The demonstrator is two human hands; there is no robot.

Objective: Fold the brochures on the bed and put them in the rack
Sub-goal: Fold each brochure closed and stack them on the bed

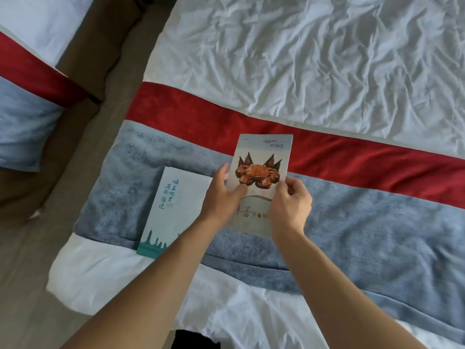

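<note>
A folded brochure with a crab picture (261, 157) is held just above the bed runner. My left hand (222, 195) grips its left edge, thumb on the front. My right hand (289, 200) pinches its right edge. A second folded brochure (171, 210), pale with teal lettering and a teal skyline at the bottom, lies flat on the runner to the left, partly under my left forearm. No rack is in view.
The bed has a rumpled white sheet (314, 59) and a runner with a red band (188, 117) and a blue-grey band (364, 235). A brown-carpeted gap (105, 71) separates it from a second bed (25, 96) at the left.
</note>
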